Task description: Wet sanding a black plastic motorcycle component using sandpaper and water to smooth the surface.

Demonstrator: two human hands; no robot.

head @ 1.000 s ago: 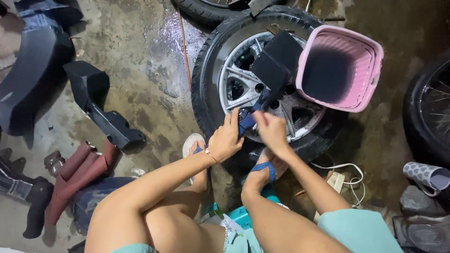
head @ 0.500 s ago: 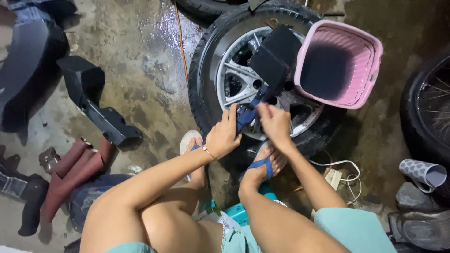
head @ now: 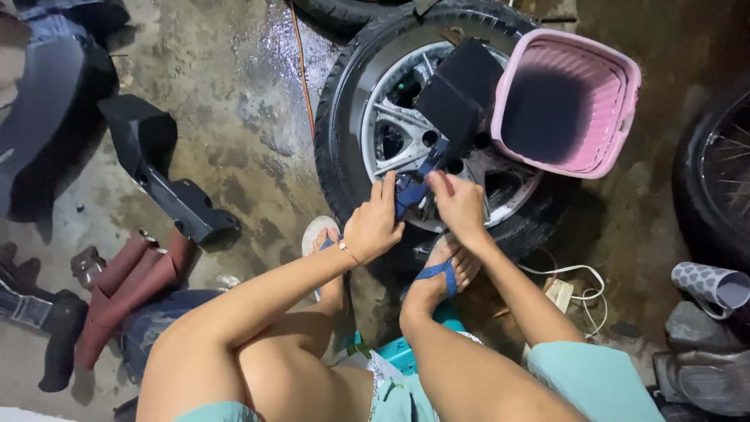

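Between the two hands, over the lower rim of the wheel, sits a small blue tool [head: 412,193] — its exact kind too small to tell. Left hand [head: 373,225] curls its fingers shut around the tool's near end, thin bracelet at the wrist; right hand [head: 459,205] pinches closed on the same piece from the other side, thumb and fingertips touching it. Blue part runs up and away toward a black boxy object [head: 459,92] that rests on the silver alloy wheel [head: 406,129], the two seeming joined, though the junction is in shadow. Wheel lies flat on the floor, its black tyre [head: 344,117] wet and shiny. Pink plastic basket [head: 617,117] leans tilted on the tyre's far right side, just beside the black object, open mouth facing the camera. Both feet in blue-strapped sandals press against the tyre's near edge — right foot [head: 441,273] touching the rubber, left foot [head: 320,238] just beside it. Wet concrete floor [head: 234,94] all around, an orange cable [head: 301,70] running along the tyre's left. Further left, a black plastic car trim piece [head: 156,172] and some reddish-brown pieces [head: 129,285]. Right of the knees, a white power strip [head: 558,293] with its cord, near the tyre; a second tyre [head: 715,180] at the right edge, well apart.
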